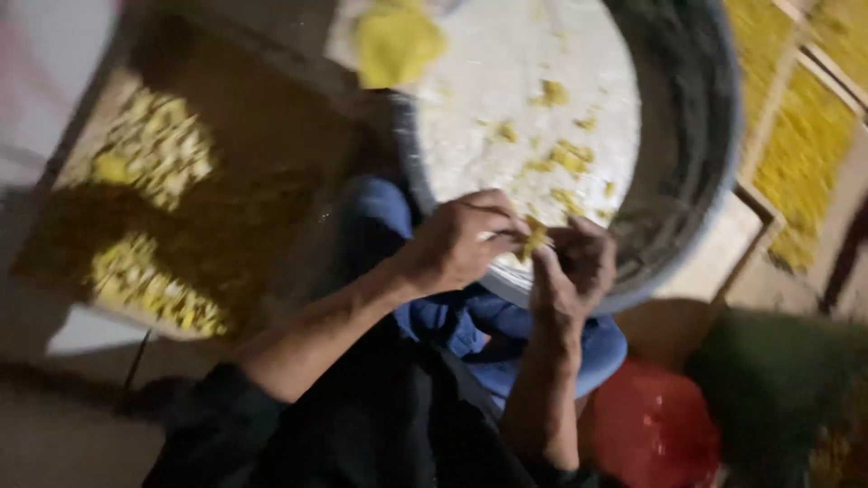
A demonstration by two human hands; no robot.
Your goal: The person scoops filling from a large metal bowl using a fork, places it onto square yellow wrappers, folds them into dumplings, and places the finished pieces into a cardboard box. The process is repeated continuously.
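My left hand and my right hand meet over the near rim of a large round grey basin. Both pinch one small yellow piece between the fingertips. A white round board lies in the basin, strewn with yellow crumbs. A bigger yellow lump sits at its far left edge. The picture is blurred.
A wooden tray with heaps of small yellow pieces lies to the left. More trays of yellow pieces stand at the right. A red thing and a dark green thing sit by my blue-clad knees.
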